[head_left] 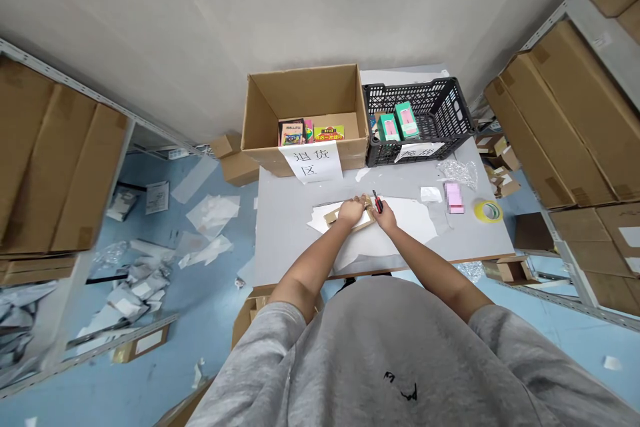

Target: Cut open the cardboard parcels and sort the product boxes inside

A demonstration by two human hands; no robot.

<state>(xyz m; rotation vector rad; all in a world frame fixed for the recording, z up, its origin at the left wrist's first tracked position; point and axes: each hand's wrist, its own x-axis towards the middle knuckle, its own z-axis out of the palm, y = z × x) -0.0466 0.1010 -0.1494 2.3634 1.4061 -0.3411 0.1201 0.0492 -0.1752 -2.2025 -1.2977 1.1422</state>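
A small brown cardboard box [364,220] with a white label lies on white paper [410,219] on the table. Over its top presses my left hand [351,211], fingers closed on the box. My right hand [385,217], at the box's right end, is wrapped round a red and black utility knife [378,203] that points up and away from me. Whether the blade is out is too small to tell. Some brown tape or torn card shows between the two hands.
Behind stand an open carton [305,107] with colourful packs and a black crate [420,117] with green boxes. On the right lie a pink phone-like item [454,198], a tape roll [488,211] and bubble wrap [459,173]. Shelves with cartons flank the table [280,233].
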